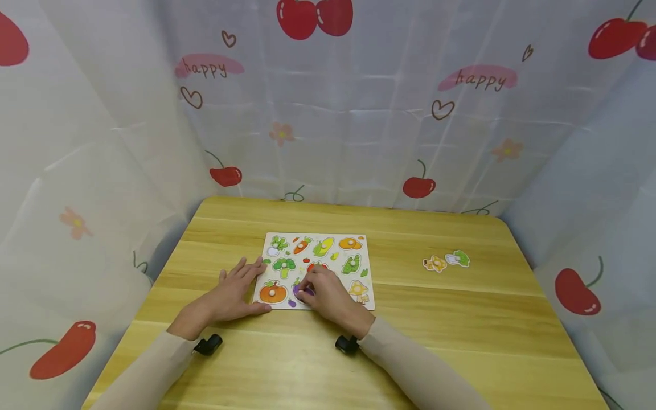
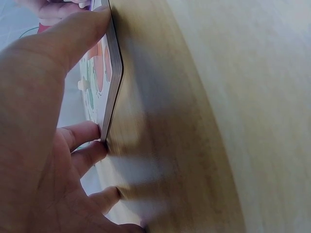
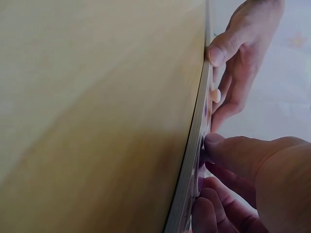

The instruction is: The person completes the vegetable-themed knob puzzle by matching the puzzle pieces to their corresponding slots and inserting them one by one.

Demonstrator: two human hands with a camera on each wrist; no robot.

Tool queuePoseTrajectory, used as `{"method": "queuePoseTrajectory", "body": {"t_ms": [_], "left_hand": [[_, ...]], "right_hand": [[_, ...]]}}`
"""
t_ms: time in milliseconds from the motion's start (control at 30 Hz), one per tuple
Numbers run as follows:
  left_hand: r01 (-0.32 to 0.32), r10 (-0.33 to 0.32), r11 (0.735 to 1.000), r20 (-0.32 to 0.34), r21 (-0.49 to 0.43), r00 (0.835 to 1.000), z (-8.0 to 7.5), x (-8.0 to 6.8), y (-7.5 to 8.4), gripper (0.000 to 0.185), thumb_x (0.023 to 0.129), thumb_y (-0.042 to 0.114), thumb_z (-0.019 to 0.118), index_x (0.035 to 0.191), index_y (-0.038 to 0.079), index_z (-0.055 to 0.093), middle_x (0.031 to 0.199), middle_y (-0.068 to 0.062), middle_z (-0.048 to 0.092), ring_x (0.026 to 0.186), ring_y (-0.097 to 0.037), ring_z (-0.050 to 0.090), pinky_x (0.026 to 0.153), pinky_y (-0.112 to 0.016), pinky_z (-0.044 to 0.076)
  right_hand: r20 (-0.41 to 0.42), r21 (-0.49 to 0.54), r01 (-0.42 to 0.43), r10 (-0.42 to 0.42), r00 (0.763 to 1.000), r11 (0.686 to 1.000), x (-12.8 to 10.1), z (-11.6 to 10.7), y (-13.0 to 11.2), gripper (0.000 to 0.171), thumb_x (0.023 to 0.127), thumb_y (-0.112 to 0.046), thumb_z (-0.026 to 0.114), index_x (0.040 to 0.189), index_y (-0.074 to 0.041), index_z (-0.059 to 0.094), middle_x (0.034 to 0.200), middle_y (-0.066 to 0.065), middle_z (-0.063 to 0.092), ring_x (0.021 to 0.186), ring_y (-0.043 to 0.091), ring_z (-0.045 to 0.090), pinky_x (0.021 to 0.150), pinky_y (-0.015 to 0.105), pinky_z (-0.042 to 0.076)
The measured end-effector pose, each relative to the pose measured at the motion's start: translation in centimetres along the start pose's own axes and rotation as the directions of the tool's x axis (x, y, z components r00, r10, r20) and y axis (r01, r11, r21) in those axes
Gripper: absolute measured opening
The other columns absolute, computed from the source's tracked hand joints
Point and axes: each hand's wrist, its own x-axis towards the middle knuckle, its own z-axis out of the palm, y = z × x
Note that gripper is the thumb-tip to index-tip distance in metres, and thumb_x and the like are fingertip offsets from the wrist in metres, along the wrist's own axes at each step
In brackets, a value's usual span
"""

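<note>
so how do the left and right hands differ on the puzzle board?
The left hand lies flat with straight fingers, resting on the table and against the vegetable puzzle board's left edge; the right hand sits on top of the board. The left hand holds nothing, while the right hand's curled fingers pinch the purple eggplant piece in the front row. Both touch the board, and both arms wear beige sleeves.

Cherry-print curtain, yellow wooden table

Puzzle board mid-table, two loose pieces well apart to its right.
</note>
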Motion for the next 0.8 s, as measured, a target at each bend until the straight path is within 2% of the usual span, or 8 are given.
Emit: {"method": "queuePoseTrajectory", "body": {"t_ms": [267, 533, 700, 800], "left_hand": [[-0.005, 0.005, 1.0, -0.014, 0.006, 1.0, 0.1, 0.1, -0.1, 0.112, 0.099, 0.068, 0.087, 0.18, 0.007, 0.041, 0.194, -0.017, 0.029, 0.178, -0.062, 0.018, 0.124, -0.102, 0.015], [0.006, -0.006, 1.0, 0.001, -0.004, 1.0, 0.2, 0.1, -0.2, 0.112, 0.1, 0.068, 0.086, 0.181, 0.007, 0.039, 0.195, -0.015, 0.026, 0.179, -0.06, 0.016, 0.127, -0.1, 0.012], [0.002, -0.002, 1.0, -0.002, -0.001, 1.0, 0.1, 0.1, -0.1, 0.113, 0.099, 0.067, 0.086, 0.181, 0.006, 0.039, 0.195, -0.016, 0.027, 0.179, -0.061, 0.017, 0.125, -0.101, 0.013], [-0.001, 0.001, 1.0, -0.001, 0.003, 1.0, 0.1, 0.1, 0.0, 0.113, 0.099, 0.067, 0.086, 0.181, 0.007, 0.039, 0.195, -0.016, 0.027, 0.178, -0.062, 0.017, 0.125, -0.101, 0.013]], "right_hand": [[0.023, -0.012, -0.011, 0.011, 1.0, 1.0, 0.1, -0.2, -0.3, 0.006, 0.102, -0.016, 0.093, 0.103, -0.01, 0.091, 0.102, 0.003, 0.073, 0.085, 0.009, 0.06, 0.079, 0.023, 0.051], [0.062, 0.01, -0.011, 0.011, 0.998, 1.0, 0.1, -0.9, -0.4, 0.005, 0.105, -0.013, 0.089, 0.107, -0.009, 0.092, 0.103, 0.003, 0.074, 0.086, 0.011, 0.066, 0.08, 0.023, 0.054], [0.081, 0.0, -0.008, 0.008, 0.997, 1.0, 0.2, -1.0, -0.4, 0.008, 0.106, -0.015, 0.089, 0.109, -0.009, 0.093, 0.096, 0.0, 0.072, 0.081, 0.006, 0.06, 0.075, 0.02, 0.05], [0.091, -0.016, 0.002, -0.001, 0.996, 1.0, 0.2, -1.1, -0.3, 0.009, 0.106, -0.016, 0.089, 0.109, -0.009, 0.093, 0.098, 0.001, 0.074, 0.083, 0.01, 0.062, 0.077, 0.024, 0.052]]}}
